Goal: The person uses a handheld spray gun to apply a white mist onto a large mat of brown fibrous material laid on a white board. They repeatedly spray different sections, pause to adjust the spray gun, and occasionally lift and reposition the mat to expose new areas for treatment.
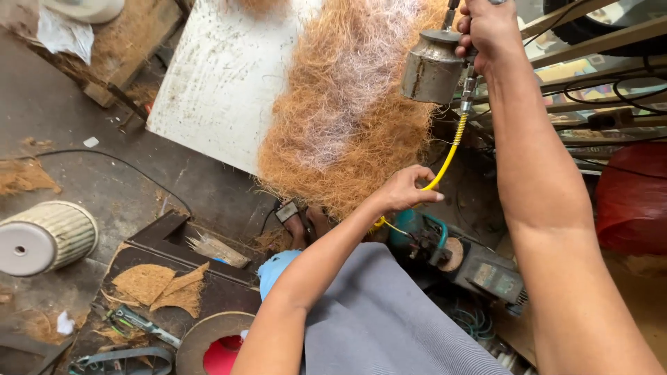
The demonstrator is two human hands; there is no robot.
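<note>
My right hand point(490, 28) is raised at the top right, gripping a spray gun with a dull metal cup point(431, 68) under it. The cup hangs over the right edge of a mat of brown coconut fibre point(340, 118), whose middle is streaked white. The mat lies on a white board point(215, 76). A yellow coiled hose point(448, 156) runs down from the gun. My left hand point(406, 189) pinches this hose just below the mat's lower right corner.
A small compressor with a teal body point(417, 232) and dark motor point(486, 271) sits below the hose. A ribbed pale cylinder point(45, 237) lies at left. Cut fibre pieces point(160, 286), a tool point(135, 323) and a red-centred disc point(219, 347) rest on a dark bench. Red bag point(632, 198) at right.
</note>
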